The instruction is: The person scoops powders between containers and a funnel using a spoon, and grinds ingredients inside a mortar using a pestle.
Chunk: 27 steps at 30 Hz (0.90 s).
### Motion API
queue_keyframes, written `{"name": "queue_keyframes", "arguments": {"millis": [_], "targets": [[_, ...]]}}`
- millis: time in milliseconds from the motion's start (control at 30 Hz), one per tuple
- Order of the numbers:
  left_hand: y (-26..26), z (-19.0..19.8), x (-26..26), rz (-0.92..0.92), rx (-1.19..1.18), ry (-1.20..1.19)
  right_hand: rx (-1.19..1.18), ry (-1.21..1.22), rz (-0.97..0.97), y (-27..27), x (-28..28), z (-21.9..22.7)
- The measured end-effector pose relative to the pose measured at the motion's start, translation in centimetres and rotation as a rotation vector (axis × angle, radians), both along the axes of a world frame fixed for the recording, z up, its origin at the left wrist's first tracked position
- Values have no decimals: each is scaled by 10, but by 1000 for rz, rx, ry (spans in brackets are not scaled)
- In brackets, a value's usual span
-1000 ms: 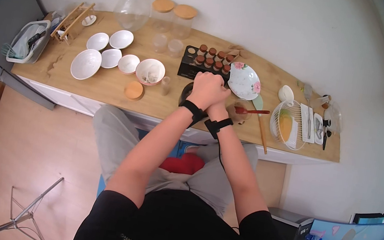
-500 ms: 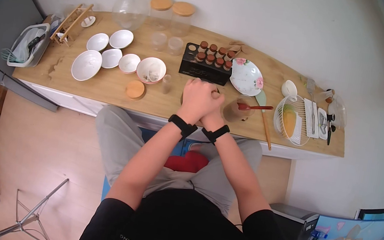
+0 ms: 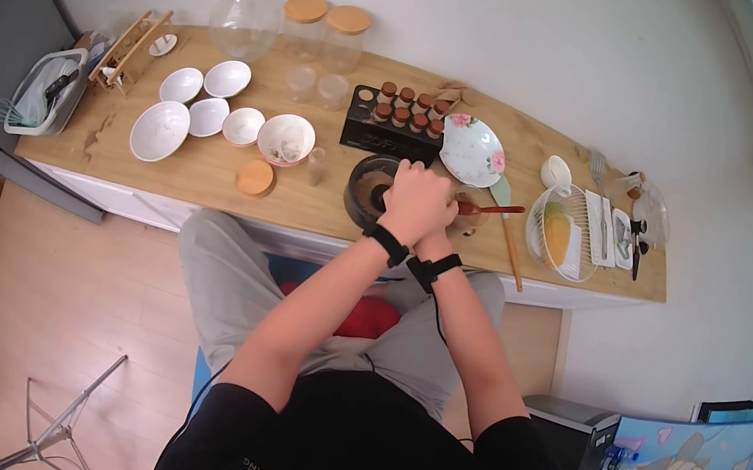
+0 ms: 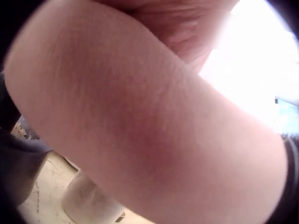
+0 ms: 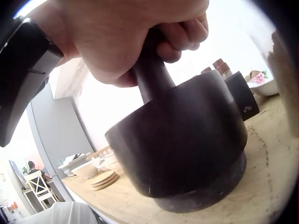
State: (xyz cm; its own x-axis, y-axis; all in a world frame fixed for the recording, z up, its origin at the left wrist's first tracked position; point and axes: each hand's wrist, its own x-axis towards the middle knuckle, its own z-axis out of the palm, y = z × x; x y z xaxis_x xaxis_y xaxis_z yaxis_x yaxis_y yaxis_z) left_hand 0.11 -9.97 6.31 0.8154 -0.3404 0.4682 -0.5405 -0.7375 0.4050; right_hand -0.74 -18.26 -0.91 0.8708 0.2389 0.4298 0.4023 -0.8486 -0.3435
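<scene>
In the head view, a black mortar (image 3: 364,205) with brown matter inside stands near the counter's front edge. A black pestle (image 5: 156,77) leans in it, its upper end wrapped by curled fingers in the right wrist view. My left hand (image 3: 420,197) lies over my right hand (image 3: 453,213), the two clasped together around the pestle's top, to the right of the mortar's middle. Most of the right hand is hidden under the left. A clear jar (image 3: 468,223) with a red-handled utensil (image 3: 497,210) across it stands just right of the hands.
A black spice rack (image 3: 382,139) with capped bottles and a floral plate (image 3: 472,151) lie behind the hands. White bowls (image 3: 158,131), a wooden lid (image 3: 255,178) and a small glass vial (image 3: 315,166) are left. A spatula (image 3: 508,237) and wire basket (image 3: 564,232) are right.
The clasped hands drew nearer and left over the mortar, then swung right, tilting the pestle and uncovering more of the mortar's inside. The head view shifted slightly.
</scene>
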Motion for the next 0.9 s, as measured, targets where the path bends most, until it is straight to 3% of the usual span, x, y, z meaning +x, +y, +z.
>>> {"name": "queue_keyframes", "arguments": {"millis": [167,300,500,700,900], "targets": [[29,1,-12,65,-149,-34,26,23,22,12,-14,-6],[43,1,9,136,-236,58,48,26,54,30,17,0],[23,8,37,70,-131,155,30,10,53,23,49,9],[3,3,15,1,38,28,5,31,29,1,18,2],[38,-3,-10,52,-142,-88,26,52,46,24,-3,-8]]}}
